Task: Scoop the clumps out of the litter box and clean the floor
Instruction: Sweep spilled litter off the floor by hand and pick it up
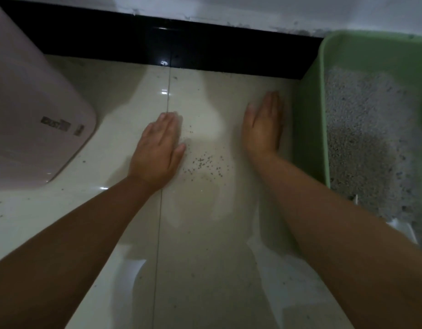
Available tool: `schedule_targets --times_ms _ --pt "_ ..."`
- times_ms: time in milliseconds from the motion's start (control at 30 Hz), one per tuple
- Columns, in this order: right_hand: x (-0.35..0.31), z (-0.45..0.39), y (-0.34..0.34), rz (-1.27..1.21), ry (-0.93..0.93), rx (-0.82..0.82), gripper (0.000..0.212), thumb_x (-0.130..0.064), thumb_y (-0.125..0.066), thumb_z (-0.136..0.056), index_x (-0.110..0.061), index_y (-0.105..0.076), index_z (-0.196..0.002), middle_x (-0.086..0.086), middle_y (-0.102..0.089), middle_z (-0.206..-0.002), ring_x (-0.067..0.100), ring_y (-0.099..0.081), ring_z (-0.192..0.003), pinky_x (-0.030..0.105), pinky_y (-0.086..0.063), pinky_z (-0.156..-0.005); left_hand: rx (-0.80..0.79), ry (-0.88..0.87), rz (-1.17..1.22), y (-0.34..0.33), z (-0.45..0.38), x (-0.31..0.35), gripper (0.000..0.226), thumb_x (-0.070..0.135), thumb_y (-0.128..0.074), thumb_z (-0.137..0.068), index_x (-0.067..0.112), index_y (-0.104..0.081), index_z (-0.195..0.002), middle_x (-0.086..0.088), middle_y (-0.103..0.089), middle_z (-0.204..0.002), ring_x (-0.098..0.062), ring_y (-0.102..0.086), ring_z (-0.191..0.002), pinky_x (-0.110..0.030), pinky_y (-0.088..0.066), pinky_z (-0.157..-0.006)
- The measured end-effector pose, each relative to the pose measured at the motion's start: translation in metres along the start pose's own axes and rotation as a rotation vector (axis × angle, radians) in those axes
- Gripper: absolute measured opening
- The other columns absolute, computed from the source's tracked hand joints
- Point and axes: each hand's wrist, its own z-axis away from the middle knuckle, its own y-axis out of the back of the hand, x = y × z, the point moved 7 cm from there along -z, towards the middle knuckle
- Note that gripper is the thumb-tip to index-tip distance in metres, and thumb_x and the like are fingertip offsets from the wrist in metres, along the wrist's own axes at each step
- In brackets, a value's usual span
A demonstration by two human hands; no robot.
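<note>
A green litter box (324,96) stands at the right, filled with grey litter (366,129). Dark spilled litter grains (203,162) lie scattered on the pale tiled floor (205,257) between my hands. My left hand (157,146) lies flat on the floor with straight fingers, just left of the grains. My right hand (264,124) stands on its edge with straight fingers, right of the grains and close to the box's left wall. Neither hand holds anything.
A white rounded appliance (32,110) fills the left side. A black skirting strip (157,41) runs along the wall at the back. Stray grains dot the floor at the far left, and a white object (404,229) shows by the box's near end.
</note>
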Motion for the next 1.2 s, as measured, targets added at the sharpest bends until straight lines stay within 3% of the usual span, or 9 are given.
schedule_targets --times_ms 133,333,467,633,700,800,867,1033,1200 --pt "0.018 -0.028 -0.003 0.135 -0.087 -0.017 0.059 -0.033 -0.027 -0.099 -0.003 -0.011 -0.147 0.012 -0.007 -0.157 0.023 -0.005 -0.146 0.031 -0.002 -0.118 -0.039 0.037 -0.104 -0.004 0.004 -0.012 0.075 0.044 -0.013 -0.087 -0.004 -0.028 -0.142 -0.023 -0.031 -0.148 -0.033 -0.025 -0.141 -0.035 -0.010 -0.113" --pt "-0.006 -0.049 -0.015 0.208 0.075 -0.131 0.057 -0.033 -0.020 -0.100 0.000 -0.013 -0.146 0.015 -0.008 -0.157 0.023 -0.005 -0.146 0.030 -0.001 -0.118 -0.033 0.018 -0.123 -0.007 0.001 -0.012 0.066 0.034 -0.022 -0.089 -0.010 -0.037 -0.136 -0.030 -0.041 -0.139 -0.042 -0.037 -0.132 -0.042 -0.019 -0.108" --pt "-0.022 -0.028 -0.028 0.282 0.346 -0.256 0.070 -0.038 -0.013 -0.085 -0.002 -0.022 -0.145 0.014 -0.012 -0.156 0.023 -0.009 -0.146 0.027 -0.002 -0.117 -0.045 0.038 -0.109 -0.006 0.001 -0.014 0.068 0.037 -0.018 -0.089 -0.008 -0.033 -0.138 -0.027 -0.038 -0.143 -0.038 -0.033 -0.136 -0.038 -0.016 -0.111" --pt "-0.040 0.016 -0.045 0.364 0.605 -0.518 0.072 -0.042 -0.010 -0.085 -0.005 -0.013 -0.146 0.011 -0.006 -0.157 0.019 -0.003 -0.146 0.020 0.006 -0.113 -0.021 0.004 -0.141 -0.007 -0.001 -0.014 0.062 0.030 -0.027 -0.089 -0.014 -0.042 -0.131 -0.032 -0.047 -0.133 -0.045 -0.045 -0.125 -0.031 -0.014 -0.108" --pt "-0.048 0.027 -0.044 0.329 0.701 -0.519 0.076 -0.047 -0.006 -0.084 -0.003 -0.019 -0.145 0.014 -0.013 -0.155 0.022 -0.010 -0.146 0.020 0.005 -0.112 -0.007 -0.008 -0.159 -0.006 -0.001 -0.014 0.060 0.028 -0.030 -0.089 -0.015 -0.044 -0.128 -0.033 -0.050 -0.129 -0.046 -0.048 -0.121 -0.032 -0.015 -0.105" --pt "-0.063 0.005 -0.039 0.226 0.623 -0.434 0.068 -0.044 -0.017 -0.091 -0.003 -0.019 -0.145 0.014 -0.014 -0.155 0.023 -0.010 -0.146 0.022 0.001 -0.114 -0.006 -0.019 -0.157 -0.005 -0.001 -0.013 0.061 0.028 -0.029 -0.089 -0.014 -0.041 -0.131 -0.033 -0.048 -0.132 -0.045 -0.045 -0.124 -0.030 -0.012 -0.106" --pt "-0.071 -0.012 -0.048 0.272 0.585 -0.487 0.059 -0.035 -0.025 -0.098 -0.005 -0.010 -0.147 0.011 -0.005 -0.157 0.019 -0.002 -0.146 0.023 0.002 -0.116 0.000 -0.029 -0.156 -0.005 0.000 -0.012 0.061 0.028 -0.029 -0.089 -0.015 -0.041 -0.130 -0.032 -0.047 -0.132 -0.045 -0.045 -0.125 -0.031 -0.013 -0.106" --pt "-0.077 -0.008 -0.065 0.446 0.720 -0.551 0.058 -0.033 -0.027 -0.100 -0.007 -0.006 -0.148 0.009 0.001 -0.158 0.018 0.003 -0.146 0.027 0.004 -0.117 -0.001 -0.048 -0.172 -0.007 0.000 -0.013 0.060 0.028 -0.029 -0.090 -0.015 -0.043 -0.129 -0.034 -0.049 -0.131 -0.046 -0.047 -0.123 -0.033 -0.015 -0.105" --pt "-0.055 0.043 -0.062 0.477 0.884 -0.675 0.080 -0.053 -0.002 -0.083 -0.005 -0.004 -0.147 0.011 0.001 -0.157 0.021 0.003 -0.146 0.020 0.010 -0.111 -0.026 0.001 -0.135 -0.006 0.000 -0.015 0.075 0.041 -0.009 -0.086 -0.005 -0.027 -0.142 -0.022 -0.030 -0.149 -0.032 -0.025 -0.141 -0.025 0.001 -0.111"
